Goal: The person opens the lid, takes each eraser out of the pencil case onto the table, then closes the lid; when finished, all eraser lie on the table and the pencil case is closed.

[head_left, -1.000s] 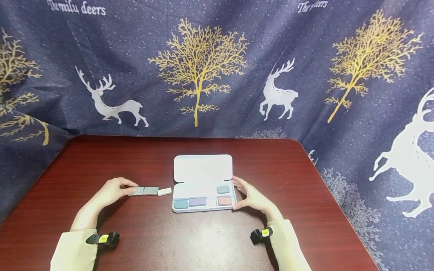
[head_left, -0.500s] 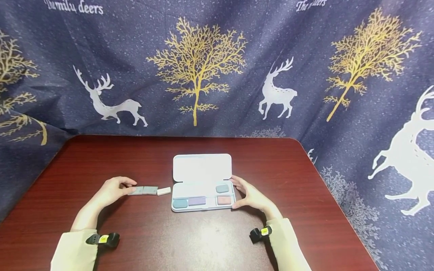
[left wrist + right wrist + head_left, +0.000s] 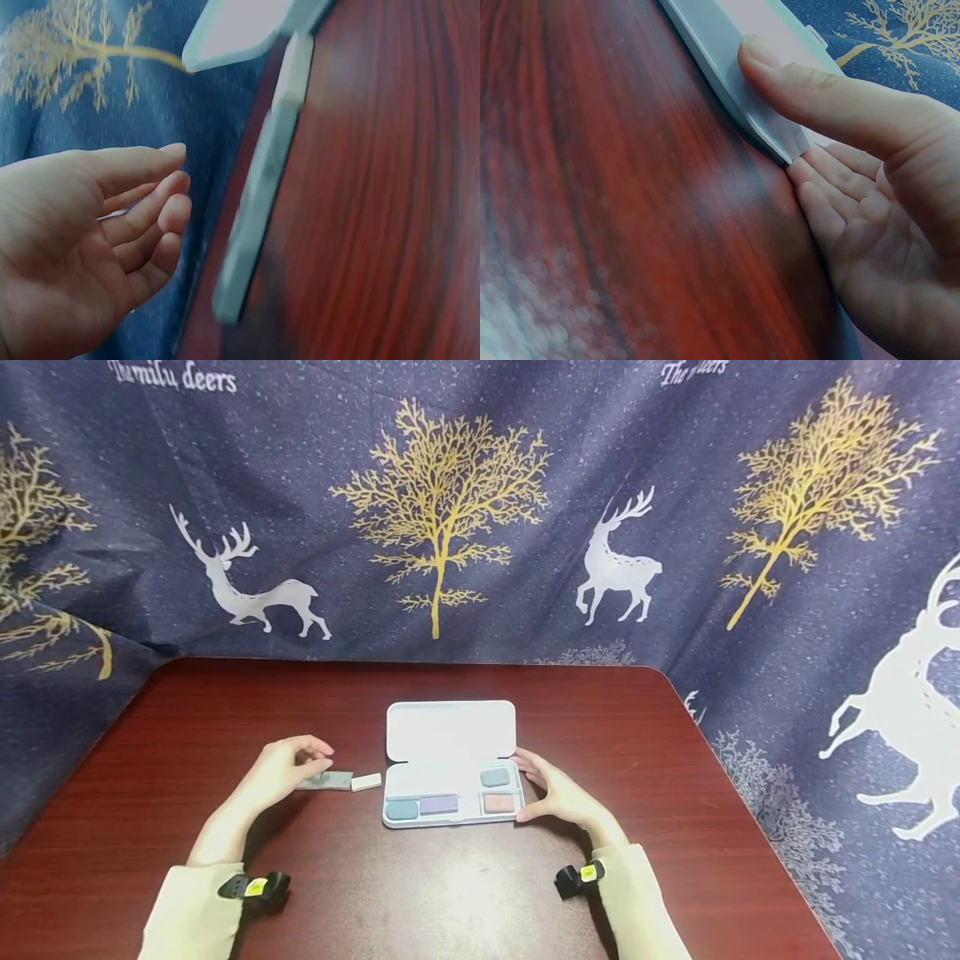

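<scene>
My left hand (image 3: pixel 281 772) hovers over the left end of a row of grey-green blocks (image 3: pixel 333 780), fingers loosely bent. In the left wrist view the hand (image 3: pixel 90 232) holds nothing, beside the grey-green blocks (image 3: pixel 262 187). A white block (image 3: pixel 366 782), eraser-like, continues the row toward a pale blue pencil case (image 3: pixel 450 731) whose lid is folded back. My right hand (image 3: pixel 558 797) grips the case's right end. The right wrist view has the thumb (image 3: pixel 787 86) on the case's edge (image 3: pixel 757 124) and the other fingers against its end.
Inside the case's compartments lie a teal block (image 3: pixel 402 810), a purple block (image 3: pixel 438 804), a pink block (image 3: pixel 498 803) and another teal one at the upper right. A dark red wooden table (image 3: pixel 600 718) carries everything, with a patterned curtain (image 3: pixel 495 527) behind its far edge.
The left hand has let go of the leftmost grey-green block, lifted and moved right over the row. My right hand keeps its hold on the case.
</scene>
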Demonstrator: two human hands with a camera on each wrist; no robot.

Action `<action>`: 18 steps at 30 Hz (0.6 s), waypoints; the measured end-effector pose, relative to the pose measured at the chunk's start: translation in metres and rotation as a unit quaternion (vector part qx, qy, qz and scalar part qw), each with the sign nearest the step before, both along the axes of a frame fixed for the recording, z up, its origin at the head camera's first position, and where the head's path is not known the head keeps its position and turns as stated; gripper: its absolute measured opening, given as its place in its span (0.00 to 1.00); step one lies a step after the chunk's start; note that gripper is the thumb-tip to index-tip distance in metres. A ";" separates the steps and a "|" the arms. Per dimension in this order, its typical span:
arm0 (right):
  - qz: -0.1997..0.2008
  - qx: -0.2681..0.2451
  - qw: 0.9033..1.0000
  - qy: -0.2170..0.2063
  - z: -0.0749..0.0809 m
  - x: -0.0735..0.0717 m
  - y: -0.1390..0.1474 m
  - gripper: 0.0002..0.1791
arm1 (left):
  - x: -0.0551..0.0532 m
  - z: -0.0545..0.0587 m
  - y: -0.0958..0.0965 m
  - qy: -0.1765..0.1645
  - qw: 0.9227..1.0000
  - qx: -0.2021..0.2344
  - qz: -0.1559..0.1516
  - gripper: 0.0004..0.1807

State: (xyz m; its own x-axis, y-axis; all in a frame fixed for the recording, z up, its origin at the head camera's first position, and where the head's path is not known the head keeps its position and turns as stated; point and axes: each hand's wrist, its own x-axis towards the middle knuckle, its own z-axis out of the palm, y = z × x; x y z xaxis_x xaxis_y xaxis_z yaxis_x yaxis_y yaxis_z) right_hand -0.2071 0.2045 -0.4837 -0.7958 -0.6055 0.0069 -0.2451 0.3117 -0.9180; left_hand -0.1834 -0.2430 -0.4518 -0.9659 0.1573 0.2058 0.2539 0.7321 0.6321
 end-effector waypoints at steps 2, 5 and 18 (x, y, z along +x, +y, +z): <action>0.001 0.001 1.000 0.002 0.000 0.000 0.000 0.56 | -0.003 0.001 0.013 0.002 1.000 0.007 -0.015 0.06; 0.001 0.000 1.000 0.003 0.001 0.000 0.000 0.56 | -0.007 0.002 0.035 -0.006 0.999 0.020 -0.036 0.06; 0.002 -0.003 1.000 0.008 0.000 0.001 0.000 0.56 | -0.015 -0.003 0.130 -0.008 0.987 0.014 -0.158 0.09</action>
State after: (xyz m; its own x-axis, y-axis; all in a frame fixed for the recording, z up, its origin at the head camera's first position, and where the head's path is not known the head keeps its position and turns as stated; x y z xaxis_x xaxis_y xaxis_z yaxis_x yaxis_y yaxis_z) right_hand -0.2057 0.2044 -0.4834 -0.7930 -0.6088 0.0229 -0.2607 0.3050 -0.9160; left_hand -0.1982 -0.1126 -0.4544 -0.8723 0.4465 0.1993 0.4572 0.6002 0.6563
